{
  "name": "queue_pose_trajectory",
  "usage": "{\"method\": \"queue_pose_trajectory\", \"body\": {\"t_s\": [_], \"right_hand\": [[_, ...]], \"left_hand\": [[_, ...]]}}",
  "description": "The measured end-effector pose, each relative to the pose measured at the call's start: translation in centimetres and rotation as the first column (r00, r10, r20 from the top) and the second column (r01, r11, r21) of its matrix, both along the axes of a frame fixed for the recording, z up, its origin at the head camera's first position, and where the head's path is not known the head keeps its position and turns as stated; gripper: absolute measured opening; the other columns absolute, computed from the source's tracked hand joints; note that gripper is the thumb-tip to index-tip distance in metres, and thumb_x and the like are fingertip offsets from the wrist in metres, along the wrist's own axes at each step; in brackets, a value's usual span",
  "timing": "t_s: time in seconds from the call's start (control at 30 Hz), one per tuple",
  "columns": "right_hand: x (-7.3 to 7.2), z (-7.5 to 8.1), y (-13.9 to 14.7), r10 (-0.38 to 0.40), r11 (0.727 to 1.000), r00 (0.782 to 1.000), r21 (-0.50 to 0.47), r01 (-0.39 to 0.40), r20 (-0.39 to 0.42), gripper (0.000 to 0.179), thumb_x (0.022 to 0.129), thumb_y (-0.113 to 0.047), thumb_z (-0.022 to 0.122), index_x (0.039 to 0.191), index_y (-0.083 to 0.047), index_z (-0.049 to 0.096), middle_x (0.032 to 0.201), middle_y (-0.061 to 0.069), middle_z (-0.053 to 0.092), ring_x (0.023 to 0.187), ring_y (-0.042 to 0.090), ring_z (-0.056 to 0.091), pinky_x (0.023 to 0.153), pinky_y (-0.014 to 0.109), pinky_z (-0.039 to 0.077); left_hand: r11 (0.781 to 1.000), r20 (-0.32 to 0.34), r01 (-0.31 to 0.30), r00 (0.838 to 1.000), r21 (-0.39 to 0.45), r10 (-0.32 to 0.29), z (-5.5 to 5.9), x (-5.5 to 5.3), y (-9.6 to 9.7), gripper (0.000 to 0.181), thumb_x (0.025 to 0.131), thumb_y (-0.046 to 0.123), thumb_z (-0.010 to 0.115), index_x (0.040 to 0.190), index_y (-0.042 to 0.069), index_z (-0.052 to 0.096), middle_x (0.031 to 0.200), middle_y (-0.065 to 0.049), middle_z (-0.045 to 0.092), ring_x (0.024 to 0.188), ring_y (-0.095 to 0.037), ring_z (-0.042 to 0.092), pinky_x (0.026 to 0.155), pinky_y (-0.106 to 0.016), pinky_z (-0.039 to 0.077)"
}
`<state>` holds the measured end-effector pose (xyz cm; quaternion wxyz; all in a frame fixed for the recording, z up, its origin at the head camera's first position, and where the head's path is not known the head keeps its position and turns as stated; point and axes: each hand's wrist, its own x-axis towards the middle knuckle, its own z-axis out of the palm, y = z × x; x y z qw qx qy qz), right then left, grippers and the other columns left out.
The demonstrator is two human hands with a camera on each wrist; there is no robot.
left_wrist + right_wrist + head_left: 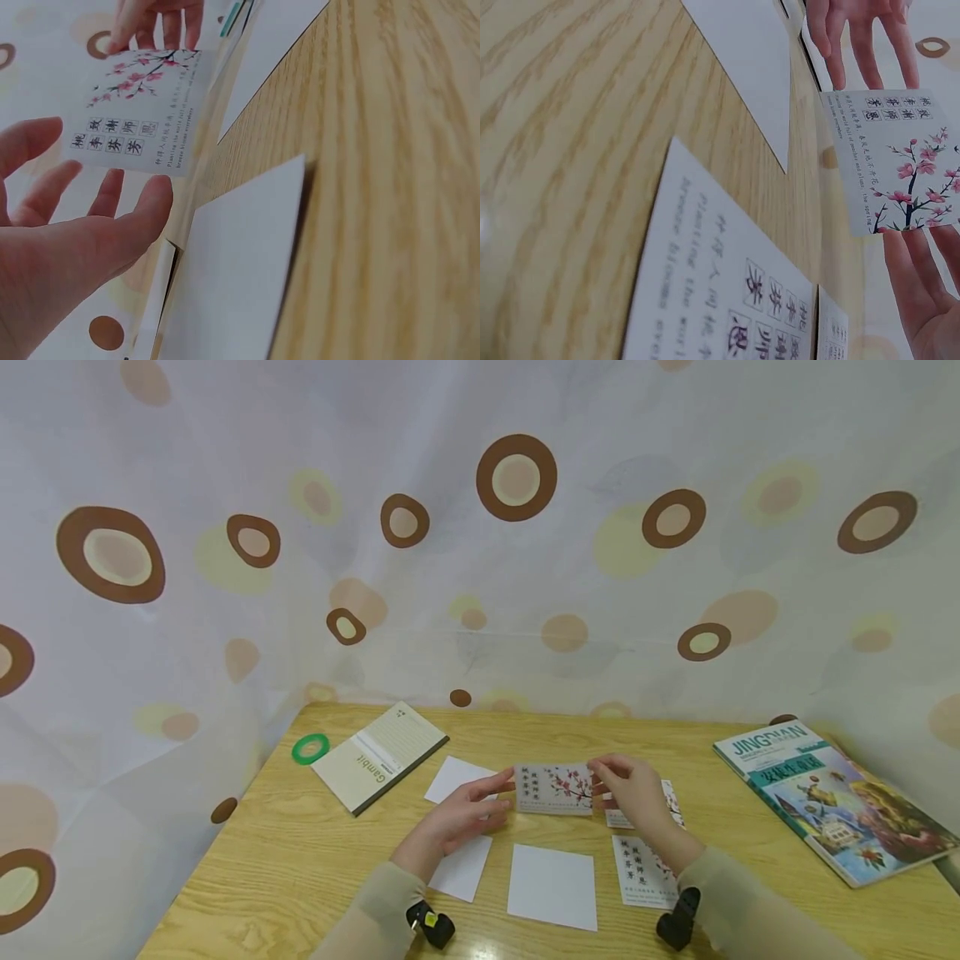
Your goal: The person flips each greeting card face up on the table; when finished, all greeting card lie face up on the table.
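A printed card (553, 790) with pink blossoms and Chinese characters is raised above the table, tilted toward the head camera. At its right edge my right hand (633, 792) pinches it near the upper corner; in the right wrist view some right fingers (915, 281) extend behind it. My left hand (467, 814) is at the opposite edge, fingers spread and fairly straight, fingertips right at the card. The left wrist view shows the card (139, 112) between both hands. Two similar cards lie under the right forearm, an upper card (619, 818) and a lower card (637, 877), partly hidden.
Blank white cards lie on the table: a front card (552, 887), a left card (462, 867) and a back card (455, 776). A Gambit notebook (378, 756) and green tape roll (311, 749) sit at back left. A magazine (840, 802) lies on the right.
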<state>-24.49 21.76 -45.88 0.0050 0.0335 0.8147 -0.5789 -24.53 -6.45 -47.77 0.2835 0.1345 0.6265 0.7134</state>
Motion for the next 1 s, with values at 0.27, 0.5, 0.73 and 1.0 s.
{"method": "queue_pose_trajectory", "body": {"t_s": [0.27, 0.5, 0.73, 1.0], "right_hand": [[0.1, -0.2, -0.1, -0.011, 1.0, 1.0, -0.03, 0.011, 0.016, 0.033, 0.1, -0.026, 0.06, 0.12, 0.0, 0.067, 0.09, 0.009, 0.071, 0.079, 0.017, 0.069, 0.07, 0.039, 0.062], [0.1, -0.4, -0.2, -0.022, 0.997, 1.0, -0.075, 0.023, 0.011, 0.033, 0.1, -0.024, 0.06, 0.118, 0.003, 0.066, 0.084, 0.008, 0.07, 0.075, 0.016, 0.069, 0.068, 0.04, 0.062], [-0.1, -0.6, -0.1, -0.02, 0.996, 1.0, -0.085, 0.022, 0.021, 0.033, 0.101, -0.022, 0.058, 0.12, 0.004, 0.064, 0.082, 0.005, 0.07, 0.073, 0.016, 0.069, 0.067, 0.042, 0.061], [-0.2, -0.5, 0.1, -0.013, 0.997, 0.999, -0.071, 0.016, 0.046, 0.036, 0.101, -0.025, 0.058, 0.124, 0.003, 0.061, 0.086, 0.006, 0.069, 0.075, 0.016, 0.069, 0.067, 0.042, 0.062]], "left_hand": [[1.0, 0.037, -0.024, 0.999, 0.014, 0.023, -0.1, 0.2, 0.2, 0.056, 0.101, 0.008, 0.052, 0.154, 0.015, 0.036, 0.156, -0.015, 0.035, 0.13, -0.025, 0.049, 0.113, -0.047, 0.039], [0.999, 0.038, -0.032, 0.999, 0.015, 0.031, -0.1, 0.2, 0.4, 0.055, 0.1, 0.007, 0.054, 0.153, 0.009, 0.038, 0.159, -0.015, 0.031, 0.133, -0.025, 0.046, 0.114, -0.05, 0.037], [0.998, 0.063, -0.054, 0.997, 0.029, 0.052, -0.3, 0.2, 0.7, 0.052, 0.101, 0.007, 0.052, 0.151, 0.003, 0.038, 0.157, -0.018, 0.034, 0.135, -0.025, 0.044, 0.115, -0.05, 0.036], [0.993, 0.091, -0.113, 0.99, 0.03, 0.11, -0.4, 0.0, 1.4, 0.05, 0.1, 0.005, 0.052, 0.149, 0.005, 0.043, 0.145, -0.018, 0.046, 0.116, -0.016, 0.055, 0.109, -0.043, 0.044]]}}
